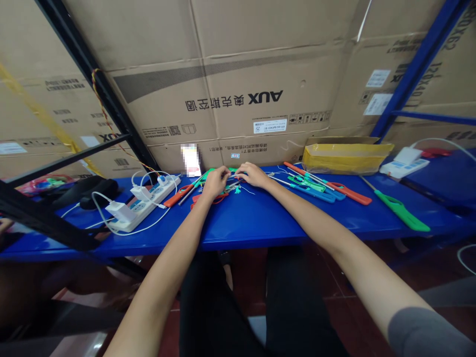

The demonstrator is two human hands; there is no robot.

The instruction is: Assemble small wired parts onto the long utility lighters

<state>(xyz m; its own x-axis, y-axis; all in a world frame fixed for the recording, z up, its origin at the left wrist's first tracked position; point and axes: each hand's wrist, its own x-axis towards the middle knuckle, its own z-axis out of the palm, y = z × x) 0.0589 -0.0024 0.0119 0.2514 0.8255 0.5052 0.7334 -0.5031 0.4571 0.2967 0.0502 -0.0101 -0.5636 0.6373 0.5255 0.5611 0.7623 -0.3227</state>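
Note:
My left hand and my right hand are close together over the far middle of the blue shelf. The fingers of both are curled in a pinch, and whatever lies between them is too small to make out. Beneath them is a jumble of thin metal and coloured plastic parts, including a small green piece and red parts. Left of the pile lies a long-necked lighter with an orange handle. To the right are several more: orange, blue and green.
A white power strip with plugs and trailing cables lies to the left. A phone leans against the cardboard behind. At back right sits a yellow-taped box, beside another white power strip. Metal posts flank the shelf.

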